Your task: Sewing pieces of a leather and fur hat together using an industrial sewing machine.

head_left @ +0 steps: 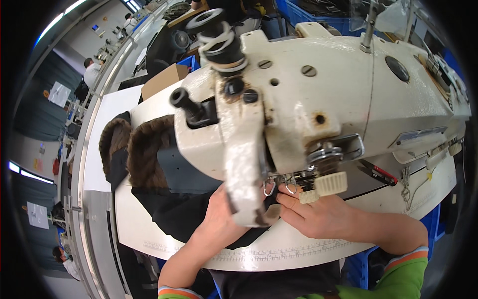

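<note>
Black fabric (pixel 177 212) lies on the worktop (pixel 133 226), left of and beneath the sewing machine (pixel 303 94). Left hand (pixel 219 215) over fabric, right hand (pixel 321 217) bunched; whether either pinches cannot be told. Ideally, fabric flat, fingertips clear.

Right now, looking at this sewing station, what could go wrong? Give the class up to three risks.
The left hand and right hand are close under the head of the sewing machine, so fingers could be caught if it runs.

The machine head partly hides the fingertips, so a slip might go unnoticed.

The black cloth spreads out to the left; its bulk could drag it crooked.
</note>
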`<state>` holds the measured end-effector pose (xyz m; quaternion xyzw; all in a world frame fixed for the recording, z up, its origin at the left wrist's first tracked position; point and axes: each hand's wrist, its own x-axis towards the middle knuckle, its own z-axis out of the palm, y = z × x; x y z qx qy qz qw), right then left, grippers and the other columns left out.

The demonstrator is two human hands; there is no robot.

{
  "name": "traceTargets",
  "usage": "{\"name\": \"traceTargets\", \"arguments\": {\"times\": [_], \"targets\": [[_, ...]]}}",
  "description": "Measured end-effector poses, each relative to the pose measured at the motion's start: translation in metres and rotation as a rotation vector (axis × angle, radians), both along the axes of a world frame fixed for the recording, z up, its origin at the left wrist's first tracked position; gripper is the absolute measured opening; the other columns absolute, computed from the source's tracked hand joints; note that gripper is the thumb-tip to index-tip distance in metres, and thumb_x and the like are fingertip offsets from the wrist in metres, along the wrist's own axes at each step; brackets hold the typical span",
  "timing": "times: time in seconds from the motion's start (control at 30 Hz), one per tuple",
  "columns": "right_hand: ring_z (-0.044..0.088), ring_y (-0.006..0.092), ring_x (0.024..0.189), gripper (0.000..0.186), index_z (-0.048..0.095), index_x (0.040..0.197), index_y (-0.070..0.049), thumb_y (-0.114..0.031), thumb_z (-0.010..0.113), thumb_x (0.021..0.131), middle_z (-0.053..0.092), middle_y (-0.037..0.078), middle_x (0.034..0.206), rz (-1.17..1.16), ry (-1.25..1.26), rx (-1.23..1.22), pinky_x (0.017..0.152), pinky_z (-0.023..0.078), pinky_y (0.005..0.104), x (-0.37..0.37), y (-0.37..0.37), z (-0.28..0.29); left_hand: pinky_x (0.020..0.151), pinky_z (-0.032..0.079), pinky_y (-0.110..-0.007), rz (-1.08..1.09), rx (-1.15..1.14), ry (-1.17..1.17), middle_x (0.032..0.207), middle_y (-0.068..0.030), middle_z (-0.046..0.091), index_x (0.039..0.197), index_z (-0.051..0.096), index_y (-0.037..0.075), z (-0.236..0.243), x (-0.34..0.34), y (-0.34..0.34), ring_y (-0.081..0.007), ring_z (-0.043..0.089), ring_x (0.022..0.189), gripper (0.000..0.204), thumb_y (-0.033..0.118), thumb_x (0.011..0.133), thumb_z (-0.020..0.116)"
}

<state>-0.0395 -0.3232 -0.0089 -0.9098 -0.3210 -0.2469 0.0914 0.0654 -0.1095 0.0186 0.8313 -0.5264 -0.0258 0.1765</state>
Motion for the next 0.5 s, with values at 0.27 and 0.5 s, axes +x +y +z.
{"name": "traceTargets", "arguments": {"times": [0.27,0.5], "targets": [[0.065,0.0209,0.083,0.029,0.067,0.100,-0.003,-0.010,0.068,0.071,0.067,0.009,0.100,-0.005,-0.052,0.036,0.068,0.057,0.0302,0.002,-0.003,-0.014,0.084,0.054,-0.037,-0.069,-0.058,-0.174,0.119,-0.0096,0.064,0.116,0.069,-0.001,0.001,0.001,-0.010,-0.0281,0.058,0.111,0.052,-0.001,0.065,0.068],[0.062,0.0178,0.076,0.026,0.067,0.098,-0.005,-0.008,0.070,0.073,0.068,0.007,0.103,-0.069,0.033,0.101,0.058,0.054,0.0288,0.004,-0.008,-0.019,0.085,0.053,-0.037,-0.034,-0.019,-0.179,0.112,-0.0079,0.064,0.116,0.068,-0.001,-0.005,0.004,-0.015,-0.0277,0.058,0.104,0.053,0.000,0.063,0.070]]}}
